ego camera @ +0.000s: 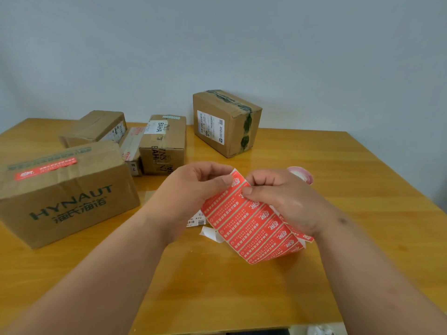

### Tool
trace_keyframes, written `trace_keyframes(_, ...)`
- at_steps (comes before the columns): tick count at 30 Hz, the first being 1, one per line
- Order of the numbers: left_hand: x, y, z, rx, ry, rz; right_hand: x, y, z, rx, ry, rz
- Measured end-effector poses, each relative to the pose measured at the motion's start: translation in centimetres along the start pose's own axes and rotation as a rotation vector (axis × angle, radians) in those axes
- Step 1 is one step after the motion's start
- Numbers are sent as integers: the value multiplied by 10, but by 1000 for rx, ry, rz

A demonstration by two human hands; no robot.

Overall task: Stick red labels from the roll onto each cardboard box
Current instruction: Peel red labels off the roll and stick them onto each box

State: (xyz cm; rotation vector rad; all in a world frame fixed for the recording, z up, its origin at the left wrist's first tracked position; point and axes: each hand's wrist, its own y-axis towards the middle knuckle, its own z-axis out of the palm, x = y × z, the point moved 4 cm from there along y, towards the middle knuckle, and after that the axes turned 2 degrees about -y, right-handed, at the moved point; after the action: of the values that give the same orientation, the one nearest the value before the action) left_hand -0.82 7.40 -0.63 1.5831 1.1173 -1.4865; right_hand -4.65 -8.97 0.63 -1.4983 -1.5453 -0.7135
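A strip of red labels point(251, 228) hangs above the wooden table point(242, 293). My left hand point(191, 192) pinches its top corner, and my right hand point(283, 199) pinches the strip just below. The roll point(302, 174) peeks out behind my right hand. A large HYNAUT cardboard box point(65, 197) at the left bears a red label point(46, 168) on top. Three smaller boxes are clustered behind it: one at the back left point(94, 128), a thin one point(131, 151) with red on it, and a BAHA box point(164, 143). A taller box point(225, 122) stands apart at the back.
White backing scraps and a small barcode slip point(205, 228) lie on the table under the strip. A bare wall runs behind the table. The table's right edge slants down toward the near right, and its front edge is close below my arms.
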Motion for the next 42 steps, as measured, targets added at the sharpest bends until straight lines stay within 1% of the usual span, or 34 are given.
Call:
trace_keyframes(7, -5, 1, 1, 65, 223, 19, 8, 1, 9, 52, -203, 9)
trace_keyframes(12, -5, -3, 0, 72, 371, 12, 13, 3, 14, 57, -371, -20)
trace_keyframes(15, -3, -5, 1, 90, 507, 11, 13, 4, 17, 62, -450, -39)
trace_keyframes(17, -2, -5, 2, 89, 543, 16, 15, 4, 18, 55, -484, -49)
trace_keyframes(22, 4, -5, 3, 46, 410, 24, 17, 4, 17, 18, -533, -67)
trace_keyframes(27, 8, -7, 6, 42, 322, 30, 17, 3, 17, 14, -566, -82)
trace_keyframes(36, 9, -9, 8, 29, 288, 57, 15, 3, 17, -2, -530, -95)
trace_keyframes(42, 11, -9, 7, 32, 281, 32, 11, 5, 16, -3, -495, -77)
